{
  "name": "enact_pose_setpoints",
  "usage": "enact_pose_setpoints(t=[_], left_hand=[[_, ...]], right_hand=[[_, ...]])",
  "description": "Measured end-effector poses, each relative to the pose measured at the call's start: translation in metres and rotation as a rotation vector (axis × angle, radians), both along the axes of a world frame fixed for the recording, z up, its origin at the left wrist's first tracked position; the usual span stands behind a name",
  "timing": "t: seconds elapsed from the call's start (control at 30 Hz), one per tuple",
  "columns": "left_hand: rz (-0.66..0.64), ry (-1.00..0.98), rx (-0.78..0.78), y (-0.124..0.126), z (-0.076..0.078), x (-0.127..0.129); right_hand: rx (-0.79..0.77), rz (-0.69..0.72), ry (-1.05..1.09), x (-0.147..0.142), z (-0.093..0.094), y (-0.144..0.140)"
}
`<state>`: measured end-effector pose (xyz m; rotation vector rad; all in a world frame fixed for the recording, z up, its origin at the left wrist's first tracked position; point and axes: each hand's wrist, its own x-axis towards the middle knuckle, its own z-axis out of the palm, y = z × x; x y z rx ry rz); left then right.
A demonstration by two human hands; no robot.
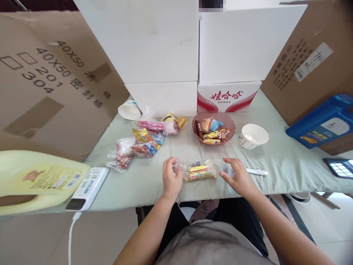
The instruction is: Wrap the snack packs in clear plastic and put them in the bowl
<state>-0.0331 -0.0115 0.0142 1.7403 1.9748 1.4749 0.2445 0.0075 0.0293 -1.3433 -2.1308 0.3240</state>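
A clear plastic bag of yellow-wrapped snacks (200, 171) lies on the cloth between my two hands. My left hand (172, 179) is at the bag's left end, fingers curved and thumb apart; the thumb is close to the clear film, and I cannot tell whether it touches. Off the bag's right end, my right hand (237, 177) is open, thumb and fingers spread, holding nothing. A slim white tool (257, 172) sticks out from behind the right hand, partly hidden. Behind the bag stands a pinkish scalloped bowl (196, 137) with several wrapped snacks in it.
Several bagged snacks (146, 145) lie left of the bowl. A white paper cup (253, 137) stands right of it; another cup (129, 110) lies tipped. A power strip (88, 187), yellow jug (41, 180), blue bottle (325, 121) and phone (340, 168) flank the area. Boxes (165, 99) wall the back.
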Motion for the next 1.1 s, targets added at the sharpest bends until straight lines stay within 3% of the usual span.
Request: enact_pose_setpoints(t=[0.07,0.1,0.23,0.3,0.4,0.5,0.6,0.67,0.77,0.87,0.93,1.03,1.1], left_hand=[[0.049,0.070,0.057,0.009,0.012,-0.006],[0.012,0.131,0.050,0.012,0.017,-0.007],[-0.283,0.478,-0.179,0.021,0.029,0.005],[-0.356,0.584,-0.229,0.018,0.030,0.010],[-0.460,0.598,-0.111,0.000,0.030,0.009],[-0.630,0.585,-0.024,-0.034,0.033,0.002],[-0.814,0.578,-0.114,-0.066,0.036,0.002],[-0.894,0.558,-0.181,-0.077,0.036,0.008],[-0.862,0.544,-0.237,-0.074,0.034,0.019],[-0.676,0.603,-0.282,-0.061,0.030,0.026],[-0.568,0.657,-0.302,-0.054,0.028,0.026],[-0.484,0.695,-0.322,-0.048,0.027,0.024],[-0.458,0.701,-0.327,-0.044,0.027,0.023]], right_hand=[[-0.016,0.055,0.006,-0.017,0.002,0.001],[-0.022,0.072,0.000,-0.024,0.002,0.003],[-0.044,0.109,-0.026,-0.038,-0.006,0.011],[-0.049,0.098,-0.002,-0.034,-0.011,0.014],[-0.052,0.042,0.075,-0.011,-0.015,0.014],[-0.071,-0.022,0.124,0.016,-0.009,0.005],[-0.004,-0.119,0.180,0.026,0.010,-0.007],[0.059,-0.080,0.209,0.017,0.026,-0.013],[0.059,0.234,0.132,-0.012,0.043,-0.020],[-0.044,0.510,-0.128,-0.040,0.042,-0.026],[-0.152,0.522,-0.341,-0.049,0.034,-0.032],[-0.262,0.382,-0.551,-0.047,0.022,-0.037],[-0.253,0.280,-0.581,-0.041,0.017,-0.037]])
